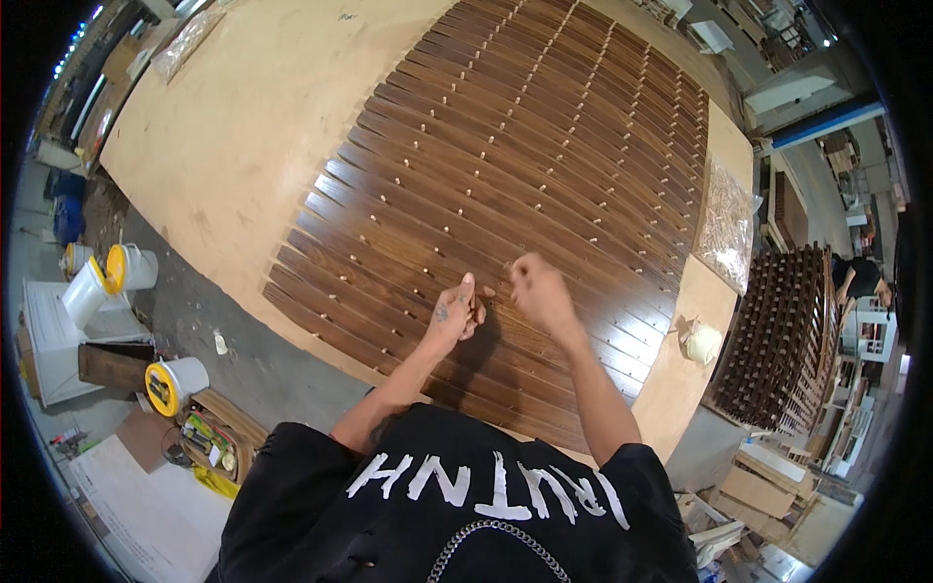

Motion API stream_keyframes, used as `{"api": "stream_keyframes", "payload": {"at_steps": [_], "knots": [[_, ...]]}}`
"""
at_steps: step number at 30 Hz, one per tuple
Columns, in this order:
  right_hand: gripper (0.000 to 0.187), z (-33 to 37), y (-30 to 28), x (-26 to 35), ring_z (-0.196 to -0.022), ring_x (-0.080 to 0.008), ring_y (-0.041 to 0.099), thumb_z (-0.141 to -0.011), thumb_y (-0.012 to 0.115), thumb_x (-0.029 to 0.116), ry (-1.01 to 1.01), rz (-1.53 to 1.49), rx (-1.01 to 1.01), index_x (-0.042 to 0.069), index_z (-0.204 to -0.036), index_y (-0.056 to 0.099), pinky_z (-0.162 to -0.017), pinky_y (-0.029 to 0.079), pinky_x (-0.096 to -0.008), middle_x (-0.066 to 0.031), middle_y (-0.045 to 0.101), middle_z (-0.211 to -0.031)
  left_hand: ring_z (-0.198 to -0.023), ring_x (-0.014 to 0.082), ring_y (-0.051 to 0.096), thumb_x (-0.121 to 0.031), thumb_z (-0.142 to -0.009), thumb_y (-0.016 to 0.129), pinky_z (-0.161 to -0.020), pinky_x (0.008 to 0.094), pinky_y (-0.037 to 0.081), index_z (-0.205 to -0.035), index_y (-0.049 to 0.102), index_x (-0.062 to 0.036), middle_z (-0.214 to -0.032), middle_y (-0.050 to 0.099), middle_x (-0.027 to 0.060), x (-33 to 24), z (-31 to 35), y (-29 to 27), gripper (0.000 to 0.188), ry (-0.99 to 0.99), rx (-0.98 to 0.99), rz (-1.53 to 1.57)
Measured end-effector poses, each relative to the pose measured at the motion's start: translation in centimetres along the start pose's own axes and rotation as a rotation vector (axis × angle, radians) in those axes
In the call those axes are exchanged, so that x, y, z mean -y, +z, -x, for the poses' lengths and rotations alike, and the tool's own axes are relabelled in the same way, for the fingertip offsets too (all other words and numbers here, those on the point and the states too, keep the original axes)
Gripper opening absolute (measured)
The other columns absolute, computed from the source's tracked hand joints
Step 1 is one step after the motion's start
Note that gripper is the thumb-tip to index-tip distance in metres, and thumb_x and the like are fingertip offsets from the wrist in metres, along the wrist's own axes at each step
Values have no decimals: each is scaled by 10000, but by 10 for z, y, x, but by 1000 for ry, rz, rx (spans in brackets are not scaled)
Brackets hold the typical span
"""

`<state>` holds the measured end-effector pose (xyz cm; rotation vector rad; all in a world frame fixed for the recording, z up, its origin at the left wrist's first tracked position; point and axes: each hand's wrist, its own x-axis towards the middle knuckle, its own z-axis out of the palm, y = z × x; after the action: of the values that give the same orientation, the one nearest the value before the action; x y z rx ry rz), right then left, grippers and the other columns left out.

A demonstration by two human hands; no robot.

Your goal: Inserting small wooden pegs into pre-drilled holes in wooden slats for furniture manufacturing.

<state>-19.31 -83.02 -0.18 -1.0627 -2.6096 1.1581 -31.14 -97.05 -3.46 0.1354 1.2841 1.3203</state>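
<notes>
Dark brown wooden slats (544,214) lie side by side on a pale wooden board (224,126). Rows of small pale dowels (460,212) stand up out of them. Over the near part of the slats, my left hand (459,309) is closed with its thumb on top; whatever its fingers hold is too hidden to name. Close by on its right, my right hand (540,291) hovers over the slats with fingers curled together, slightly blurred. Anything between those fingertips cannot be made out. In the nearest slats at the right, small dark holes show no dowels.
On the board's right side lie a clear plastic bag of dowels (727,219) and a pale rounded item (702,342). A stack of dark slatted wood (777,335) stands beyond. White buckets with yellow rims (180,384) and a toolbox (209,442) are on the left floor.
</notes>
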Motion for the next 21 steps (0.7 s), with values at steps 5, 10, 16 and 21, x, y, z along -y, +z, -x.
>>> {"api": "stream_keyframes", "payload": {"at_steps": [5,10,16,21], "knots": [[140,-65,-29,-47,-644,-262,686,-885,595,119,167,-178,-124,-13,-920,627,-631,530,-377,-200,676,-832,-412,43,357,-462,-976,499,-364,205,276,-963,624,-25,-593,489,1,-2,-7,-15,455,79,107,23],[175,-96,-28,-71,-795,-308,683,-865,607,148,-39,170,-40,-7,-943,629,-669,534,-409,-216,675,-868,-435,38,349,-389,-989,512,-384,201,275,-995,613,-21,-602,474,-9,-2,0,-23,382,81,123,90],[135,-97,-24,-31,-868,-396,631,-833,598,118,-125,667,40,-9,-878,584,-749,510,-486,-230,639,-889,-518,34,385,-281,-1008,492,-410,205,284,-1030,599,0,-705,533,9,-14,22,-49,302,-50,169,73],[149,-102,-18,-31,-862,-393,648,-790,614,73,-159,701,107,-17,-905,585,-745,539,-467,-253,634,-947,-494,35,365,-256,-1003,502,-398,197,256,-1046,573,-1,-719,540,21,-14,32,-54,268,-54,180,99]]}}
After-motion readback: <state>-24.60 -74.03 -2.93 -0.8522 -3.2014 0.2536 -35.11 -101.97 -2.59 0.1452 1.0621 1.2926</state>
